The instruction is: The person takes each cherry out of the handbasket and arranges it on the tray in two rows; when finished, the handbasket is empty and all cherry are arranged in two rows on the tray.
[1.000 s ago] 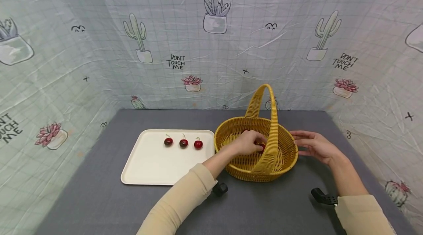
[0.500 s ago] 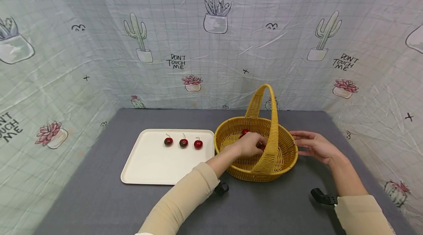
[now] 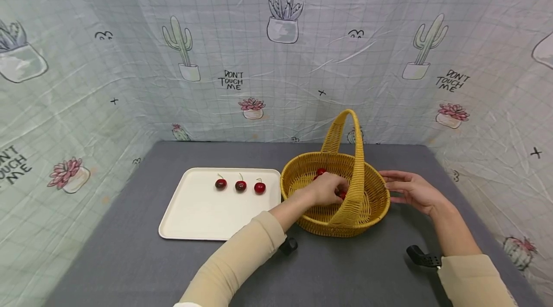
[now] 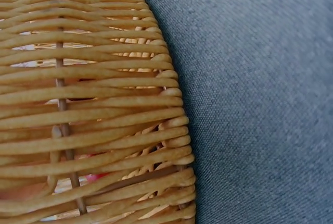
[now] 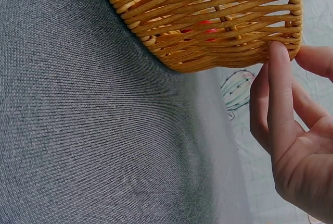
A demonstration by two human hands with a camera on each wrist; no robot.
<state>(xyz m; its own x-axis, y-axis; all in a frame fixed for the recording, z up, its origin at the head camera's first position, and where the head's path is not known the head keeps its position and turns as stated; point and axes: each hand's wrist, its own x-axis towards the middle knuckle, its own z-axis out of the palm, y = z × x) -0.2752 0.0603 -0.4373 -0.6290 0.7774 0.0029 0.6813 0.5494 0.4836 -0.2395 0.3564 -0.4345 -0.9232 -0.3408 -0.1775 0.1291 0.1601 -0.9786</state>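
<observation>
Left hand [image 3: 325,189] inside yellow wicker basket [image 3: 313,226]; fingers curled, pinching a red cherry [image 3: 342,195]. A second cherry [image 3: 321,171] at basket's 11 o'clock. Right hand [image 3: 411,190] at its 3 o'clock, fingers extended, touching its wall. At 9 o'clock: cream tray [image 3: 203,218], three cherries [image 3: 240,186] on it. Backdrop [image 3: 371,67] lettering, twice complete: "DON'T TOUCH ME".

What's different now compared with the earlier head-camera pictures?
The left hand has shifted slightly rightward inside the basket, so a cherry beyond it shows more plainly. Whether that hand grips another cherry is unclear. The basket, the right hand at its side, and the tray with three cherries stayed put.
</observation>
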